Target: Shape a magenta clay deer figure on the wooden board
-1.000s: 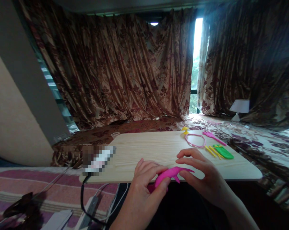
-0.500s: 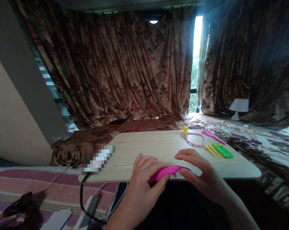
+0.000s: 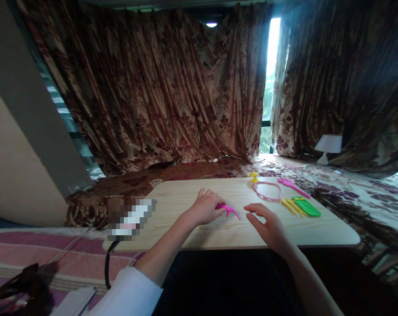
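Observation:
My left hand is closed around the thick end of a pink clay figure, over the middle of the table. The figure's pointed tail and small stubby legs stick out to the right, while its other end is hidden under my fingers. Whether it touches the tabletop I cannot tell. A short gap to the right of the tail, my right hand is open, thumb and fingers apart, holding nothing.
At the table's right lie a pink ring, a pink hand-shaped stick, yellow strips and a flat green piece. A small yellow piece stands at the back edge. A blurred-out object with a black cable is on the left.
My left hand has carried the pink figure from the table's front edge forward over the tabletop. The figure's tail now points down to the right, away from my right hand, which moved slightly.

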Action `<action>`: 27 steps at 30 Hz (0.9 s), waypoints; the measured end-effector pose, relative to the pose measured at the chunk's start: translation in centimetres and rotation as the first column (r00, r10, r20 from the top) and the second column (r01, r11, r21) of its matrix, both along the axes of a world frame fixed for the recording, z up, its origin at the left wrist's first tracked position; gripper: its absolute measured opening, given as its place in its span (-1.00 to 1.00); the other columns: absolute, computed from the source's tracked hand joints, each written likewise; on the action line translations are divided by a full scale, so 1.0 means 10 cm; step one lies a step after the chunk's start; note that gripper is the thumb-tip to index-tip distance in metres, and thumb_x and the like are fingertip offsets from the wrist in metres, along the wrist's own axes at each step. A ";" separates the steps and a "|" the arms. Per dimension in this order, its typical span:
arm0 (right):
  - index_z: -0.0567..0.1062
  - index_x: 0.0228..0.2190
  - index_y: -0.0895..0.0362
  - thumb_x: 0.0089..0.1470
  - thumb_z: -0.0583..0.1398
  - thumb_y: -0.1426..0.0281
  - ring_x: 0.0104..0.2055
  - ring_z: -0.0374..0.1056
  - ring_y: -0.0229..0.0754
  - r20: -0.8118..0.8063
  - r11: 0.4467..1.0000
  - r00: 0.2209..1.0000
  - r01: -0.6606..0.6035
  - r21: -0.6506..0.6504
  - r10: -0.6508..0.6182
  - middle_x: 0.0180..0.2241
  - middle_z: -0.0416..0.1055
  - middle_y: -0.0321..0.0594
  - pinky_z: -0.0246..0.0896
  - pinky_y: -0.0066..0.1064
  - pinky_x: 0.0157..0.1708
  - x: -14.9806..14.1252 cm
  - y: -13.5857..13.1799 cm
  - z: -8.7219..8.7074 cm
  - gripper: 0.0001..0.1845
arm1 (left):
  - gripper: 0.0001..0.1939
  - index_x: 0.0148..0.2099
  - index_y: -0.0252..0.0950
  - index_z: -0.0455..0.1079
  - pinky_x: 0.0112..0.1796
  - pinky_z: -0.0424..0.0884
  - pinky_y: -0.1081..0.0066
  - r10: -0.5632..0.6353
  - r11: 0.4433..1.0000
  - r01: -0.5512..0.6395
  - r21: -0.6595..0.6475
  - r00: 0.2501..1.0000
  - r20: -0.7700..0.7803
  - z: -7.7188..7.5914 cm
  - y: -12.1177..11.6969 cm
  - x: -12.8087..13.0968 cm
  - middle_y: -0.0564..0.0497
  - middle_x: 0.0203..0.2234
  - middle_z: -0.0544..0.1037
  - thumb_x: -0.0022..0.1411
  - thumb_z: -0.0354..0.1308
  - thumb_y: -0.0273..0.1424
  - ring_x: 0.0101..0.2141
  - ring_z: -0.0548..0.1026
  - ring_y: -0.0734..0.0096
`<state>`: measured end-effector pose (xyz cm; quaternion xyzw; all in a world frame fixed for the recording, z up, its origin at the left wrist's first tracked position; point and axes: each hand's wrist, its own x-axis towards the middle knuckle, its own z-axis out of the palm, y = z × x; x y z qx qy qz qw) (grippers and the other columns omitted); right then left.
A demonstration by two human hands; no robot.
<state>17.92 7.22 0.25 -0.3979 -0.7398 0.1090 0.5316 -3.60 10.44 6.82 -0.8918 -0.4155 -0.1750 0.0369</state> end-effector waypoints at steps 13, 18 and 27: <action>0.47 -0.31 0.14 0.08 0.16 0.36 -0.26 0.41 -0.17 -0.040 0.992 0.992 -0.122 -0.037 0.120 -0.35 0.49 -0.22 0.33 -0.29 -0.17 -0.29 -0.11 0.27 -0.86 | -0.74 -0.21 -0.22 0.45 -0.20 0.23 0.35 -0.064 0.998 0.063 0.008 0.994 0.087 0.31 -0.37 0.09 0.03 -0.42 0.51 0.17 0.09 -0.18 -0.27 0.39 0.29; 0.47 -0.33 0.14 0.04 0.20 0.37 -0.27 0.41 -0.16 -0.056 0.993 0.992 -0.119 -0.027 0.117 -0.36 0.49 -0.23 0.34 -0.29 -0.19 -0.23 -0.17 0.31 -0.88 | -0.76 -0.28 -0.23 0.45 -0.19 0.24 0.36 -0.063 0.998 0.062 0.009 0.991 0.119 0.36 -0.46 0.10 0.04 -0.42 0.51 0.17 0.10 -0.18 -0.28 0.41 0.31; 0.46 -0.25 0.12 0.01 0.24 0.38 -0.27 0.43 -0.15 -0.073 0.996 0.993 -0.090 -0.002 0.089 -0.30 0.50 -0.22 0.37 -0.32 -0.22 -0.17 -0.31 0.39 -0.80 | -0.79 -0.35 -0.22 0.47 -0.13 0.22 0.32 -0.085 0.996 0.087 -0.002 0.975 0.205 0.44 -0.64 0.06 0.04 -0.44 0.54 0.20 0.09 -0.25 -0.26 0.42 0.31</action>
